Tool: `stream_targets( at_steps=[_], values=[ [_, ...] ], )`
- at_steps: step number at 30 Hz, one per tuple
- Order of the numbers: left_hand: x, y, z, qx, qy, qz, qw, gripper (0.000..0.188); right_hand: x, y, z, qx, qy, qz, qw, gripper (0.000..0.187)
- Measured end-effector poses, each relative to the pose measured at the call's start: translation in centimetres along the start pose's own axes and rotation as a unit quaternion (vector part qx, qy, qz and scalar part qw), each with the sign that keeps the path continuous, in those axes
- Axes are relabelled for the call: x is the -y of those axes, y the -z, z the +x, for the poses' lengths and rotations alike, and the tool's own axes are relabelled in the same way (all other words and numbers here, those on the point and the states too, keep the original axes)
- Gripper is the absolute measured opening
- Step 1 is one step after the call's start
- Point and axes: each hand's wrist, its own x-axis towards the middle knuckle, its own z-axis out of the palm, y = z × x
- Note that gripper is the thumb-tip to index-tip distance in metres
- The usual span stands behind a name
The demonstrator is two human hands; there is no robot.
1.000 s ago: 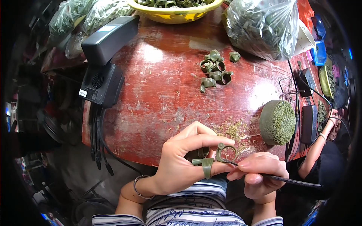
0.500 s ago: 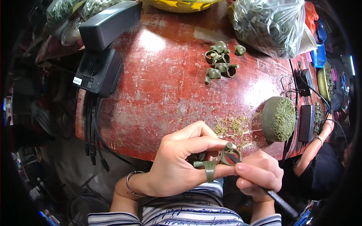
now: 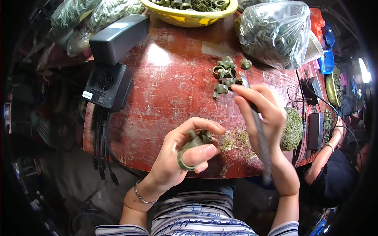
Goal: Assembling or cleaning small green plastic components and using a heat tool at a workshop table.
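My left hand [image 3: 179,151] is curled around several small olive-green rings [image 3: 197,138]. Another green ring [image 3: 182,162] sits around its thumb. My right hand [image 3: 264,114] reaches over the table and grips a slim knife-like tool [image 3: 260,137] with a dark handle. The tool's pale blade [image 3: 245,80] points away from me. The right thumb and index finger are apart, and the index tip is beside a small pile of green rings [image 3: 227,82]; I cannot tell whether it touches one. A separate green ring [image 3: 246,64] lies just right of that pile.
Green shavings [image 3: 238,141] lie near the red table's [image 3: 157,118] front edge. A round green block [image 3: 292,129] is partly behind my right hand. A yellow bowl [image 3: 193,17] of rings, a filled plastic bag [image 3: 275,35], a black device [image 3: 108,86] and cables surround the work area.
My right hand has moved from the left hand to the ring pile, taking the tool's blade off a ring. My left hand has shifted left and curled around its rings. The view has tilted up.
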Motion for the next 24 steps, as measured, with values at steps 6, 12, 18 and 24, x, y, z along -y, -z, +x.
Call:
stream_targets(
  at_steps=[6, 12, 18, 24],
  values=[
    [0.5, 1.9, -0.1, 0.004, -0.062, -0.012, 0.998, 0.020, -0.1, -2.1, 0.7, 0.058, -0.023, -0.057, 0.996, 0.014],
    [1.0, 0.9, 0.0, -0.097, -0.247, 0.288, 0.920, 0.033, 3.7, 1.1, -1.5, 0.112, -0.265, 0.208, 0.935, 0.015],
    [1.8, -0.3, -0.5, 0.006, -0.270, 0.314, 0.910, 0.039, 4.7, 2.7, -4.3, 0.057, -0.158, 0.296, 0.940, 0.009],
    [1.6, -1.2, -0.5, 0.003, -0.194, 0.278, 0.941, 0.040, 4.0, 4.4, -6.8, -0.033, -0.234, 0.331, 0.913, 0.031]
  ],
)
